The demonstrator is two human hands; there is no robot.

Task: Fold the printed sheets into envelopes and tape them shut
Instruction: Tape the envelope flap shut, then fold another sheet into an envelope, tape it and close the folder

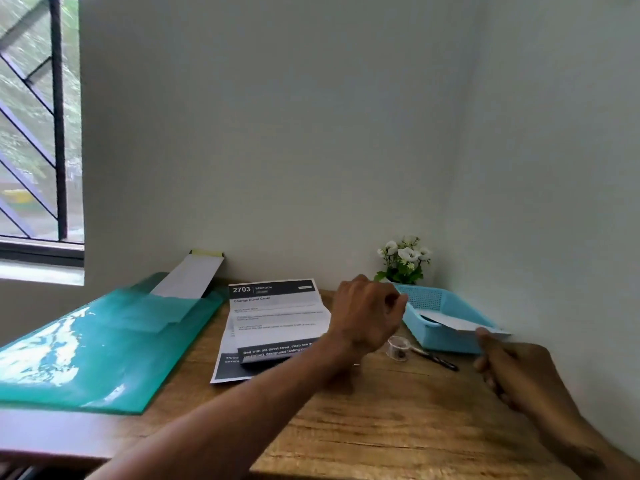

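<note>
A stack of printed sheets (277, 313) with dark headers lies on the wooden desk (381, 427), its lower part folded up. My right hand (512, 372) pinches the edge of a folded white envelope (460, 322) that rests partly inside the blue basket (446, 337). My left hand (367, 313) hovers in front of the basket's near left corner with its fingers curled; nothing shows in its grip. A small clear tape roll (399, 348) sits on the desk just below that hand.
A green plastic folder (90, 344) covers the desk's left side, with a long white paper strip (188, 278) leaning at the wall. A dark pen (438, 360) lies beside the tape. White flowers (405, 259) stand in the back corner. A window is at the left.
</note>
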